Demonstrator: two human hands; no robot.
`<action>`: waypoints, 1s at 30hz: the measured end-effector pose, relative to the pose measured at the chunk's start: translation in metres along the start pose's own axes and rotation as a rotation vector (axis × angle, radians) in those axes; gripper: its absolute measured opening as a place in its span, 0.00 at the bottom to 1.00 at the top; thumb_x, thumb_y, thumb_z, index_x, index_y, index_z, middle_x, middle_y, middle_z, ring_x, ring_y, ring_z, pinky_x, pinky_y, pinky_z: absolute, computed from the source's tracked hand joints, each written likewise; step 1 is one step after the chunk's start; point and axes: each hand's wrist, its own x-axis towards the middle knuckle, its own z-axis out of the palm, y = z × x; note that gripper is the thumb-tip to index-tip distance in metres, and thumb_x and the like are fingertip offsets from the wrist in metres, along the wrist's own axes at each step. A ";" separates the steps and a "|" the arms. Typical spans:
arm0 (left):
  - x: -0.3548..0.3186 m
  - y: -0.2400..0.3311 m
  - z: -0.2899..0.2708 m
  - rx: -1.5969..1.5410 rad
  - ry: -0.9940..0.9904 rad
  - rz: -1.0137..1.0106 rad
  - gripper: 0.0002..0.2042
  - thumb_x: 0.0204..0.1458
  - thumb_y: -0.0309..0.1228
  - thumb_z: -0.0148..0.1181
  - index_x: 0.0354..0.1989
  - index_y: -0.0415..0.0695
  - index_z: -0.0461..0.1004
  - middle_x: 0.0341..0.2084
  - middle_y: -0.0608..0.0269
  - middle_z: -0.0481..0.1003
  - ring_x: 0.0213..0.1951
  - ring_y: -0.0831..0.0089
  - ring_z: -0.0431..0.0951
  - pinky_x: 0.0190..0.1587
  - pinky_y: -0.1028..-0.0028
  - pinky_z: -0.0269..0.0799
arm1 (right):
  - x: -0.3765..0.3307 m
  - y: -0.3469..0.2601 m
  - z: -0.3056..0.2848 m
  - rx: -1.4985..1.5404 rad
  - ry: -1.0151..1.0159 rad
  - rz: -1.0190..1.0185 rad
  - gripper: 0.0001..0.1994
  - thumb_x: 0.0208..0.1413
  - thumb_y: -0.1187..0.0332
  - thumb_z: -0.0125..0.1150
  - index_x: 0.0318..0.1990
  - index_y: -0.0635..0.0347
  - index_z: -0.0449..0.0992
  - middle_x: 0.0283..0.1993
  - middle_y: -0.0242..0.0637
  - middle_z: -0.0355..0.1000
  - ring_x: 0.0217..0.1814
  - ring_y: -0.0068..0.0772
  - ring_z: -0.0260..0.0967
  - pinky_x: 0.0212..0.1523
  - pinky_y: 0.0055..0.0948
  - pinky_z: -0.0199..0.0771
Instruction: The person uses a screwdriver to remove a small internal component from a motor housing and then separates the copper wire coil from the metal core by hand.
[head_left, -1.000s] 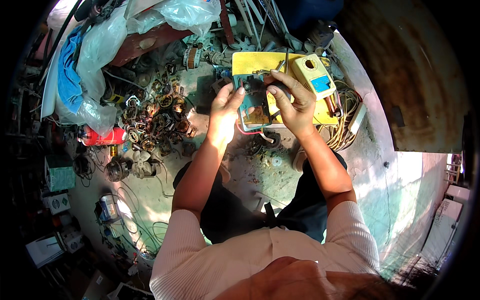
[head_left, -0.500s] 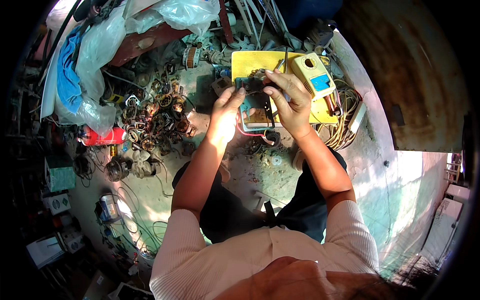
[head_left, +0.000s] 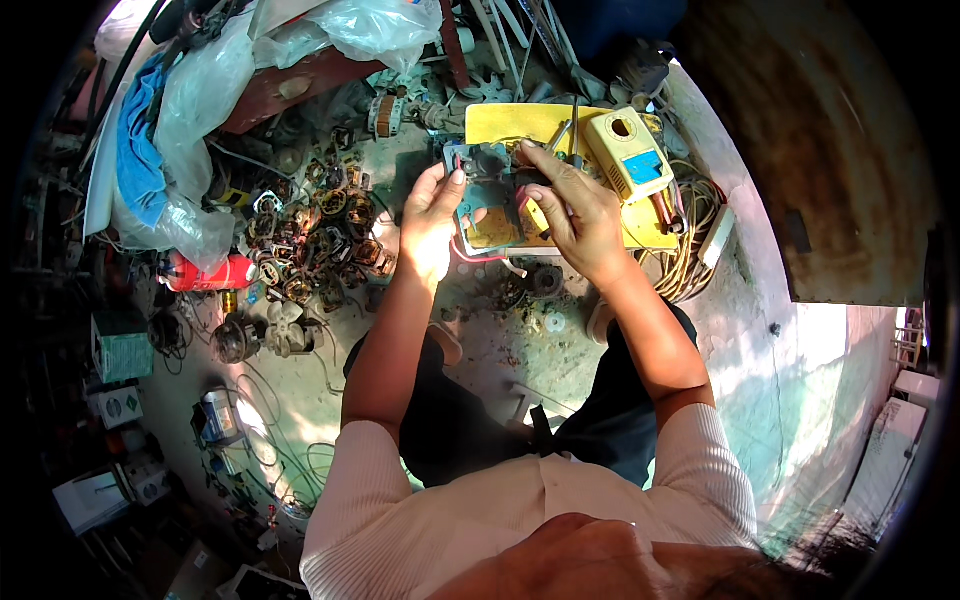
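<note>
Right, both hands are on a small blue-grey motor assembly (head_left: 487,185) held just above the yellow board (head_left: 520,125) on the floor. Left hand (head_left: 432,222) grips its left edge, thumb on top, fingers wrapped underneath, so closed on the part. Right hand (head_left: 578,215) sits over the right side, index finger stretched across toward the dark round hub in the middle, other fingers curled; can't tell if it pinches anything small. A red wire (head_left: 478,254) loops out below the assembly.

Yellow multimeter (head_left: 628,155) with a blue label lies on the board just right of the right hand. Coil of yellowish cable (head_left: 695,240) and a white power strip (head_left: 717,235) lie beyond the board's right edge. Left of the left hand: a heap of copper-wound stators and coils (head_left: 315,235). Further left, a red canister (head_left: 210,272) lying on its side, clear plastic bags (head_left: 200,110), blue cloth (head_left: 135,150).
</note>
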 end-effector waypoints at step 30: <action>0.006 -0.002 0.001 -0.088 -0.007 -0.166 0.13 0.61 0.35 0.57 0.50 0.42 0.70 0.39 0.67 0.75 0.38 0.78 0.76 0.37 0.70 0.79 | -0.001 0.010 0.009 0.212 0.081 0.123 0.17 0.54 0.80 0.59 0.51 0.60 0.78 0.48 0.43 0.74 0.51 0.38 0.72 0.50 0.28 0.72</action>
